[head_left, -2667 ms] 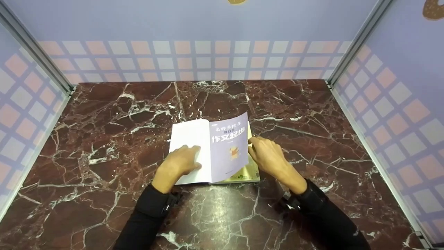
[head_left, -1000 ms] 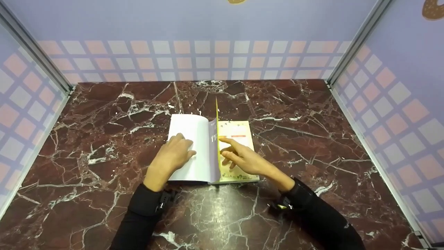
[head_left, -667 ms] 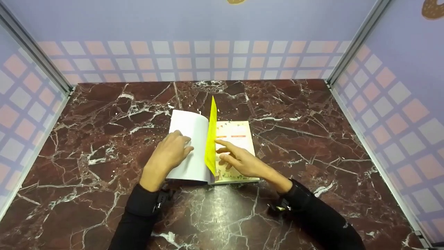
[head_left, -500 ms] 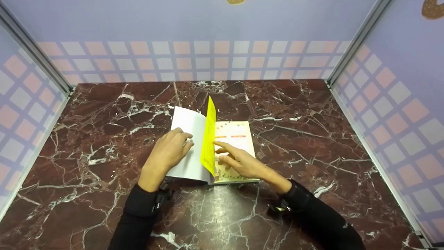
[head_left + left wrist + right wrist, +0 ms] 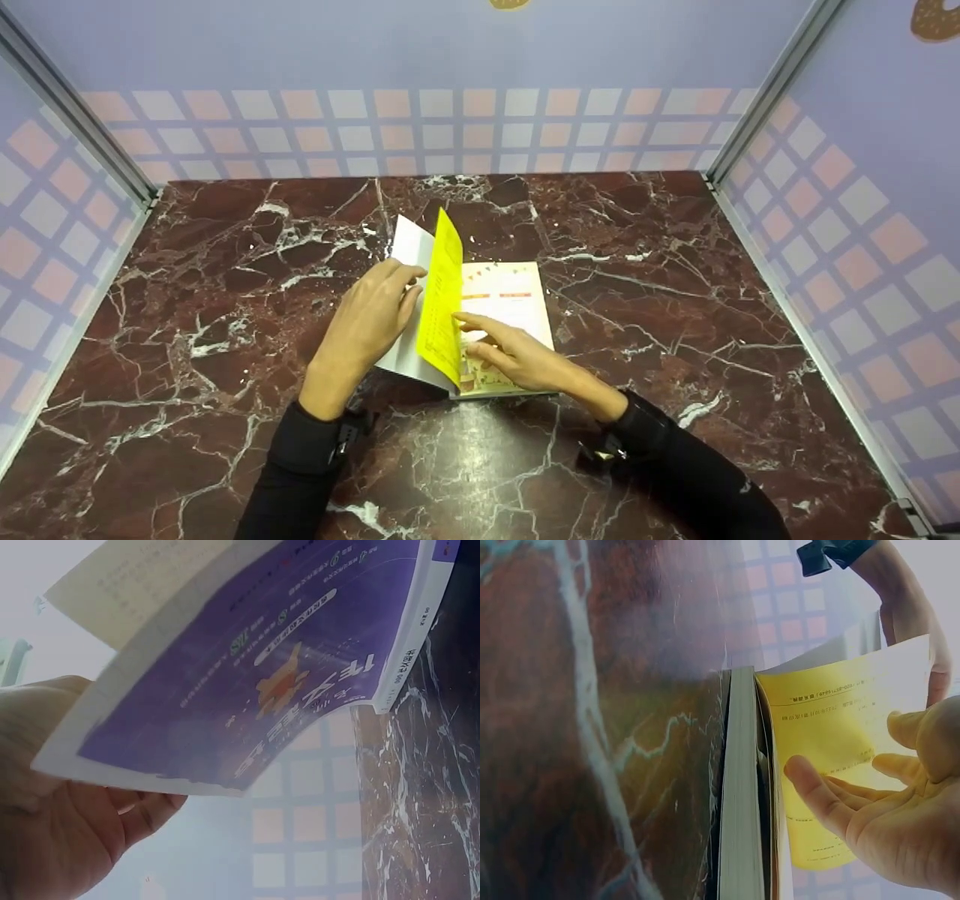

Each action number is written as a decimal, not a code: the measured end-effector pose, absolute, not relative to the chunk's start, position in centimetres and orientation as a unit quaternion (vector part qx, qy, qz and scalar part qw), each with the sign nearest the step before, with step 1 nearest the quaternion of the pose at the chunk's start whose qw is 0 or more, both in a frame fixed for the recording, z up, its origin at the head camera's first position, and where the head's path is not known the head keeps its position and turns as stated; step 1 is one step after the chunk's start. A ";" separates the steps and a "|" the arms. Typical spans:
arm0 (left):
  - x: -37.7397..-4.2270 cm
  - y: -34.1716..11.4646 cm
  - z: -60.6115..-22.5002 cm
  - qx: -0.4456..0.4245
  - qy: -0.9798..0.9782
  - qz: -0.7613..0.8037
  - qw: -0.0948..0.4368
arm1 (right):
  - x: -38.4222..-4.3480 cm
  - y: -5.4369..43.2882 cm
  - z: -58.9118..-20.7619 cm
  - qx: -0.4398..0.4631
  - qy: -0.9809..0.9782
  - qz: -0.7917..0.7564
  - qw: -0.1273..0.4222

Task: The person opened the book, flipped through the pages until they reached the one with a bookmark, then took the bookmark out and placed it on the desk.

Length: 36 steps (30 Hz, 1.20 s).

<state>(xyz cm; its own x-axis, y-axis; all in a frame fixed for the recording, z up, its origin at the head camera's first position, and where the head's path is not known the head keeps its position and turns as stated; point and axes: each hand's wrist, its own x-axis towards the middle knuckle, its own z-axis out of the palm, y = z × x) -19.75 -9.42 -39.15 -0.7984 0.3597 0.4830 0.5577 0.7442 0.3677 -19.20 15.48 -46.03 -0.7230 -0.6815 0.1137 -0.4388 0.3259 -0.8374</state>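
A paperback book (image 5: 529, 281) lies on the table with its front part opened leftwards. My left hand (image 5: 360, 319) holds the raised front cover (image 5: 409, 238) by its free edge; the white inside faces up. In the left wrist view the purple outside of the cover (image 5: 202, 682) shows, and it hides part of that hand. A bright yellow page (image 5: 442, 292) stands up near the spine, leaning left. The fingers of my right hand (image 5: 525, 356) are loosely extended, the index fingertip against that yellow page. In the right wrist view the page (image 5: 829, 720) curves beyond those fingers.
The dark red marbled table (image 5: 637, 247) surrounds the book on all sides. A lilac back wall (image 5: 435, 52) with checks and side panels (image 5: 885, 150) enclose it. Thick pages (image 5: 740, 802) lie stacked beneath the right-hand page.
The yellow page has swung from right to left past upright, the right fingertips following it. My left hand has lifted the flat-lying front cover, which now tilts up towards the spine.
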 end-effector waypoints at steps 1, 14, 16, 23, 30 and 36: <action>-19.7 -9.4 -39.1 -0.254 -0.911 -0.257 0.200 | -19.2 15.5 -46.0 -0.351 0.802 -0.465 0.130; -19.4 -9.0 -38.6 -0.271 -0.903 -0.251 0.221 | -19.0 15.2 -46.3 -0.377 0.789 -0.468 0.124; -19.3 -8.9 -38.5 -0.274 -0.901 -0.249 0.226 | -19.0 15.2 -46.3 -0.380 0.790 -0.466 0.125; -17.8 -8.1 -37.4 -0.295 -0.896 -0.246 0.222 | -18.8 15.0 -46.3 -0.402 0.784 -0.458 0.120; -16.1 -6.4 -36.8 -0.332 -0.891 -0.221 0.215 | -18.7 14.8 -46.4 -0.431 0.777 -0.445 0.114; -15.7 -5.3 -37.6 -0.367 -0.889 -0.186 0.199 | -18.7 14.8 -46.5 -0.442 0.781 -0.428 0.108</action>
<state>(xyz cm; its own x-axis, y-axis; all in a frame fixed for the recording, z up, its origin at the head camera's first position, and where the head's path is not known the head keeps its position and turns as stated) -15.71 -5.27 -37.55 -0.6517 0.5786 0.4904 0.7268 0.6613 0.1856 -18.65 14.78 -46.53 -0.5863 -0.7825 0.2097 -0.5981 0.2435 -0.7635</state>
